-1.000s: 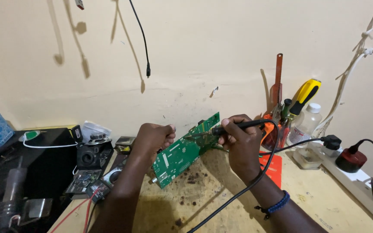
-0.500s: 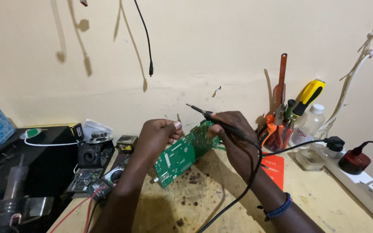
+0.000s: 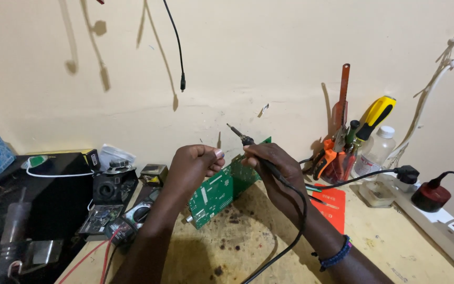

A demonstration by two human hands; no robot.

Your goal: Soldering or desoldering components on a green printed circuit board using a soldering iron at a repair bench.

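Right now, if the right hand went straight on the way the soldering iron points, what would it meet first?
The right hand aims the soldering iron up and to the left. The line looks free until the beige wall; depth is unclear.

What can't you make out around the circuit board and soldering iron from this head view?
- Circuit board: its top left edge is hidden behind the left hand.
- Soldering iron: its handle is covered by the right hand.
- Components on the board: too small.
- Power strip: cut off by the right edge.
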